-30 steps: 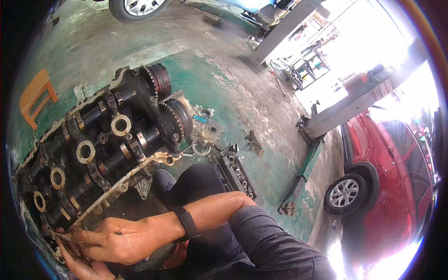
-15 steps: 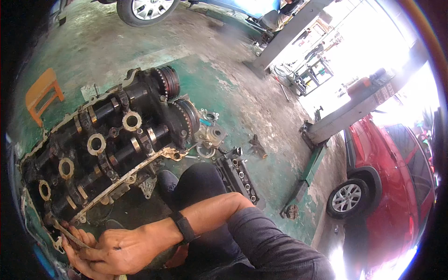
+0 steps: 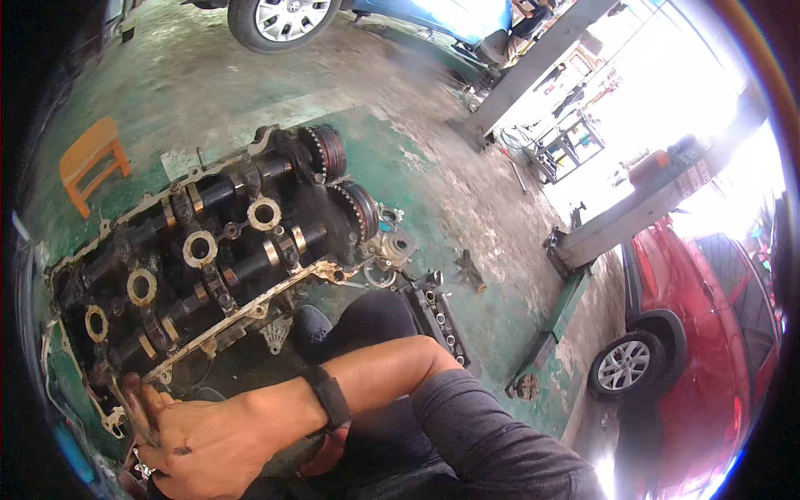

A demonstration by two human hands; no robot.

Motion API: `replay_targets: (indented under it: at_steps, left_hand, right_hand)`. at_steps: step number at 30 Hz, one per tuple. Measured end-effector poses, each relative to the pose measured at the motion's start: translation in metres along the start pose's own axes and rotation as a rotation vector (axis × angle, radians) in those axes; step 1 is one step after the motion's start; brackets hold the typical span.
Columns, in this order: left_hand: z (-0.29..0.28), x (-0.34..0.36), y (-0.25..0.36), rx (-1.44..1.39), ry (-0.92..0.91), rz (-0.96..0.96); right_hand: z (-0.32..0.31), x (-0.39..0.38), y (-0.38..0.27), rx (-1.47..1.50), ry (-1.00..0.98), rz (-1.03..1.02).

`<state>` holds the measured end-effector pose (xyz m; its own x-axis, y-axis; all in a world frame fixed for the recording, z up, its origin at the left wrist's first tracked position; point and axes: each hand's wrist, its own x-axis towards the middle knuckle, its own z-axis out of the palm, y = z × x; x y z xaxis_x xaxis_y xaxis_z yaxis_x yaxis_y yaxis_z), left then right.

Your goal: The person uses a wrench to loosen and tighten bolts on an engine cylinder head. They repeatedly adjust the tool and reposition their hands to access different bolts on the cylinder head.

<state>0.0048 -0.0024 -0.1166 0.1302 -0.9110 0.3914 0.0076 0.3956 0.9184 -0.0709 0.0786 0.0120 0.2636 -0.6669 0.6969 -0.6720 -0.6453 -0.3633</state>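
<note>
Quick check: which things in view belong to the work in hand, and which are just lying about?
Work in hand:
Large oil-blackened metal engine assembly with exposed shafts; bare right hand at its near-left corner
Probably: long black rectangular cover with round openings; silver-grey metal casting

Apparently just around:
Orange stool with open frame
Glossy red car
Shiny blue car
</note>
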Motion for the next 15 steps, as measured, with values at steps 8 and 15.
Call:
replay_targets:
  at_steps: [8,15]
  left_hand:
    - [0.011,0.023,0.059,-0.411,0.022,-0.603]
    - [0.01,0.034,0.069,-0.455,-0.082,-0.65]
  right_hand:
    - [0.043,0.027,-0.02,-0.165,0.192,0.135]
    - [0.072,0.045,-0.023,-0.309,0.327,0.234]
